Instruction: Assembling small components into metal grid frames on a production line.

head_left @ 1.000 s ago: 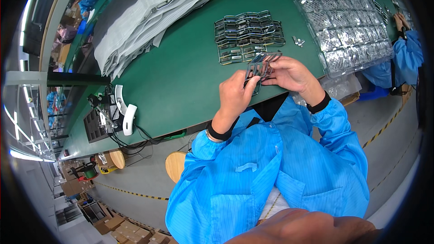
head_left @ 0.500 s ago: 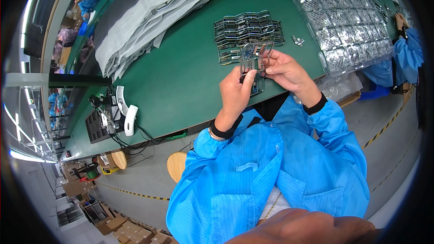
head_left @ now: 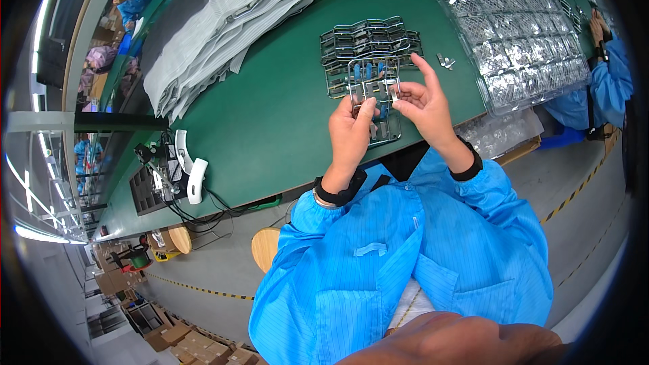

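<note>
A rectangular metal wire frame (head_left: 368, 86), with flat grey plates and blue patches showing in it, is held up over the near edge of the bench. My left hand (head_left: 348, 136) grips its lower left part, thumb on the front. At the frame's right side my right hand (head_left: 430, 113) pinches a small shiny metal piece (head_left: 395, 94) between thumb and fingers, index finger raised. Whether that piece is attached to the frame I cannot tell. Just beyond lies a stack of similar wire frames (head_left: 370, 30), partly hidden by the held one. A few small metal pieces (head_left: 445, 61) lie to its right.
A clear tray of silvery parts (head_left: 517, 40) lies at the right of the green bench (head_left: 284, 122). White sheets (head_left: 223, 34) are piled at the far left. A white curved device (head_left: 195, 179) with cables stands at left. Another person's hands (head_left: 597, 29) are at far right.
The wire frame has turned to face me more squarely, showing blue patches. My right hand has shifted slightly, and its index finger has lifted off and straightened.
</note>
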Motion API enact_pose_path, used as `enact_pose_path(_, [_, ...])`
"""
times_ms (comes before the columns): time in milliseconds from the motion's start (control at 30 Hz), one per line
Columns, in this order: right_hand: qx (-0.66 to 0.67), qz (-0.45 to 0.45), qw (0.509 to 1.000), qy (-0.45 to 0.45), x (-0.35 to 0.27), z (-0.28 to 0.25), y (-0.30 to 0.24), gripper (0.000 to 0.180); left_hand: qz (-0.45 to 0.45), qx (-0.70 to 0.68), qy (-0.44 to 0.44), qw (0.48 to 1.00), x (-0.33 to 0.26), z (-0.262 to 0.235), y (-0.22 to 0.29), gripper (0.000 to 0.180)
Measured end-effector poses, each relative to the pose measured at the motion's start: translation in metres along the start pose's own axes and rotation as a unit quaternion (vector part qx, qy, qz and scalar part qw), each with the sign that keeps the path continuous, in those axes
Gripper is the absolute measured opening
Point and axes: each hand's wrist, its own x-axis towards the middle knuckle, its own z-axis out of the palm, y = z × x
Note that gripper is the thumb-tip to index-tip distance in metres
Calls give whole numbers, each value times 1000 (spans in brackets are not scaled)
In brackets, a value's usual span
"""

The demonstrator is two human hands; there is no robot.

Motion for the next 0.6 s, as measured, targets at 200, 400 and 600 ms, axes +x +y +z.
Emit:
enact_pose_path(200, [-227,-116,966,-34,1,-9,10,43,9,-7,5,1000,-1,2,-2,15])
enact_pose_path(400, [-324,-192,925,-48,8,-17,5,20,42,7,20,999,-5,4,-2,14])
enact_pose_path(600, [-283,-96,954,-39,11,-17,0,14,105,112,0,988,-4,4,-12,15])
